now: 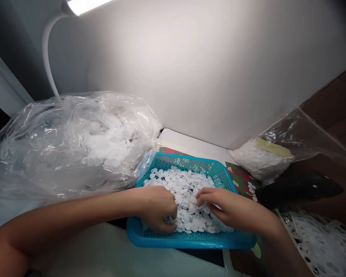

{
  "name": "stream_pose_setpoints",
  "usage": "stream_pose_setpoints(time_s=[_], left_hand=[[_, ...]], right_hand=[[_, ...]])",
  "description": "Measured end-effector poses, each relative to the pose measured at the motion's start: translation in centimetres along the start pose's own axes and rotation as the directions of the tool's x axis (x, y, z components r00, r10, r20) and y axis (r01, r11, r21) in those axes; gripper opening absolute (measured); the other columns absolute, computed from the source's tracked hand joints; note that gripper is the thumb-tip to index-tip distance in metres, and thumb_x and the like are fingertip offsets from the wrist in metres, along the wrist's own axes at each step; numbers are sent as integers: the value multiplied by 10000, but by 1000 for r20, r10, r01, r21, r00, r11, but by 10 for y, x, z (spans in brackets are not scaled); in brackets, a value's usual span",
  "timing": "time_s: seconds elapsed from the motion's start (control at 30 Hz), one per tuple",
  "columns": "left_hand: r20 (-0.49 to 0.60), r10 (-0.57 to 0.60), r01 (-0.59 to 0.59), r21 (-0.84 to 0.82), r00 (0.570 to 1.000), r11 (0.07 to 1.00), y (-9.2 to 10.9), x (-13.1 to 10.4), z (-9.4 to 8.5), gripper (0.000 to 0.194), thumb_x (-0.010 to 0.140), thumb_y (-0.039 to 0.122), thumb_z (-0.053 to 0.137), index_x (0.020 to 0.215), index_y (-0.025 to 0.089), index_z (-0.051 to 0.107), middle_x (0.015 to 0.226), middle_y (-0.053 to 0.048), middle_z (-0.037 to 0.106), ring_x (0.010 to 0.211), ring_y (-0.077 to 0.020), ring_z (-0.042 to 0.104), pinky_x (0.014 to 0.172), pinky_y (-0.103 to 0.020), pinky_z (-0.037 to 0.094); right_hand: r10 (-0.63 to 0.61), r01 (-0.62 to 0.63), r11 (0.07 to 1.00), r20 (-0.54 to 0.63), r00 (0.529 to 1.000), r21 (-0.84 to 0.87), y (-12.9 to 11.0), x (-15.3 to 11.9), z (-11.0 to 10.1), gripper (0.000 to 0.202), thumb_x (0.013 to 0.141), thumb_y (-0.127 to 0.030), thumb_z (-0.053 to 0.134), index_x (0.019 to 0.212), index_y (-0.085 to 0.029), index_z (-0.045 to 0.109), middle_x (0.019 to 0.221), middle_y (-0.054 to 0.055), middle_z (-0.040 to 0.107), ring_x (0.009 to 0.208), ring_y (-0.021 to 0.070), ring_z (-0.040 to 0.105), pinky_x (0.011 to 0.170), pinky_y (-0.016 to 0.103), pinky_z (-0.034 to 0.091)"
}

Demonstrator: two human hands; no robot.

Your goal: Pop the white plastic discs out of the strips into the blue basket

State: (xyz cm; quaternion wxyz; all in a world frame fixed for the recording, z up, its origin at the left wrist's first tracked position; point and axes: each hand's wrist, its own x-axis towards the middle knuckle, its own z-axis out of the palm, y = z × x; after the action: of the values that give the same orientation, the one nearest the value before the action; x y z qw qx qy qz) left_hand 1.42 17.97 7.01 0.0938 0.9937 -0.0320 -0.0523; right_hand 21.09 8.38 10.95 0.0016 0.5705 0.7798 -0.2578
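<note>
A blue plastic basket (pixel 190 243) with perforated walls holds a heap of small white round discs (pixel 187 192). My left hand (pixel 160 207) is closed over the basket's left part, its fingers curled round some white discs, a few of which show at the curl of the fingers. In the right half, my right hand (pixel 219 202) reaches down to the heap with bent fingers apart, its fingertips touching the discs. Whether a single disc lies under those fingertips is hidden.
A large clear plastic bag (pixel 75 146) with white discs stands at the left. Another bag (pixel 262 159) with a yellow label lies at the back right. White perforated sheets (pixel 323 242) pile up at the lower right. A lamp (pixel 47 50) rises behind, before a pale wall.
</note>
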Motion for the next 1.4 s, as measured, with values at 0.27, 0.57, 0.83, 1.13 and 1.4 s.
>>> stream_pose_setpoints(time_s=[0.27, 0.57, 0.83, 1.13, 1.4], left_hand=[[-1, -5, 5, 4, 1000, 1000, 0, 0, 0, 248, 748, 340, 518, 616, 191, 666, 488, -25, 605, 375, -128, 434, 387, -267, 218], [-2, -2, 2, 6, 1000, 1000, 0, -1, 0, 249, 747, 339, 527, 604, 187, 662, 488, -24, 606, 377, -126, 426, 387, -263, 237], [-6, 0, 0, 0, 1000, 1000, 0, -1, -1, 237, 742, 337, 541, 605, 188, 664, 493, -24, 608, 377, -127, 439, 389, -262, 231], [-8, -6, 6, 9, 1000, 1000, 0, 0, 1, 250, 748, 342, 522, 609, 190, 662, 494, -26, 605, 376, -129, 429, 383, -271, 219], [-14, -5, 5, 9, 1000, 1000, 0, -1, 1, 250, 751, 343, 518, 612, 192, 660, 483, -24, 600, 372, -127, 426, 389, -267, 227]], right_hand=[[-41, 30, 996, -133, 990, -82, -3, 7, 4, 359, 830, -103, 382, 1097, -271, 551, 1392, 0, 310, 1254, 213, 310, 988, 371, 326], [-18, -13, 988, -200, 980, -151, 4, 11, 12, 517, 774, -9, 368, 1189, -293, 487, 1441, -3, 216, 1298, 225, 233, 990, 407, 334], [13, -87, 971, -315, 949, -221, 1, 11, 7, 349, 774, -6, 373, 980, -220, 557, 1323, 59, 371, 1230, 201, 334, 932, 362, 388], [14, -57, 984, -248, 969, -166, 2, 13, 11, 222, 816, -68, 390, 815, -207, 562, 1181, 61, 484, 1064, 196, 488, 810, 331, 449], [-60, 34, 987, -167, 984, -156, 2, 15, 14, 152, 814, -216, 506, 955, -233, 562, 1217, 54, 458, 1103, 213, 460, 850, 335, 432]])
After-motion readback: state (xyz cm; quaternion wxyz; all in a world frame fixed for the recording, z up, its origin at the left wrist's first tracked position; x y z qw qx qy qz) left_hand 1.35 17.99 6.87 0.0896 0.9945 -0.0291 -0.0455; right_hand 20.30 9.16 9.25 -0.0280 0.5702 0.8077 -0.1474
